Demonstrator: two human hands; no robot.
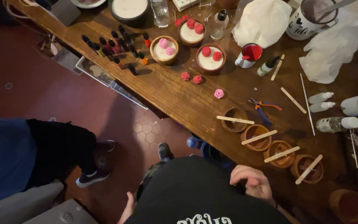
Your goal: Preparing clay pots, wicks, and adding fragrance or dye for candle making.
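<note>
View from above of a person standing at a long wooden table that runs diagonally across the frame.

The right hand rests against the person's black shirt at the table's near edge. Its fingers are loosely curled and hold nothing. The left hand hangs low beside the hip, mostly hidden by the shirt; whether its fingers are curled or slack cannot be told.

Nearest the right hand, a row of four small terracotta pots stands on the table, running diagonally. Each pot has a flat wooden stick lying across its rim. The last pot sits just beyond and to the right of the fingertips, close but not touching; its stick lies tilted across the mouth. The other three pots trail up and to the left, away from the hand. A fifth, larger pot sits at the lower right corner.

Farther up the table are three bowls filled with pale wax and topped with red or pink wax roses. Loose roses lie on the wood beside them. A cluster of small dark bottles stands to the left. Pliers with orange and blue handles lie near the pots, and white squeeze bottles lie to the right.

On the red floor at left, another person's leg and dark shoe show.
</note>
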